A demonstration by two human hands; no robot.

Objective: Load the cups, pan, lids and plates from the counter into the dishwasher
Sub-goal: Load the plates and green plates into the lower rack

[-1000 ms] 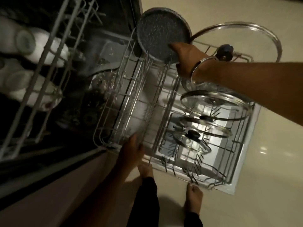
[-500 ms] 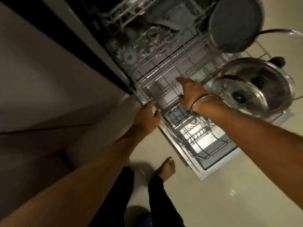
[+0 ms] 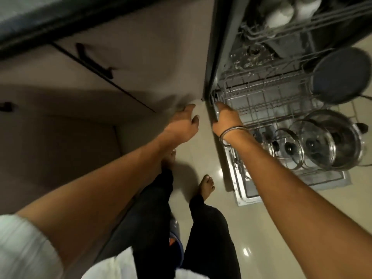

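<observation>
The dishwasher's lower rack (image 3: pixel 261 101) is pulled out over the open door (image 3: pixel 247 195). A dark round pan (image 3: pixel 340 75) stands on edge at the rack's far right. Several glass lids (image 3: pixel 322 146) with black knobs stand in a row along its near right side. White cups (image 3: pixel 289 9) lie in the upper rack at the top. My right hand (image 3: pixel 226 119), with a bangle on the wrist, curls over the rack's left rim. My left hand (image 3: pixel 183 125) hangs just left of the dishwasher by the cabinet base, fingers loosely bent, holding nothing.
Cabinet fronts (image 3: pixel 120 67) with dark handles fill the left side. My bare feet (image 3: pixel 206 187) stand on the glossy tiled floor (image 3: pixel 281 228) close to the open door's corner. The dark counter edge (image 3: pixel 40 23) runs along the top left.
My right hand has left the pan and come down to the rack's left rim. My left hand has come off the rack and sits beside the cabinet. The view has swung left.
</observation>
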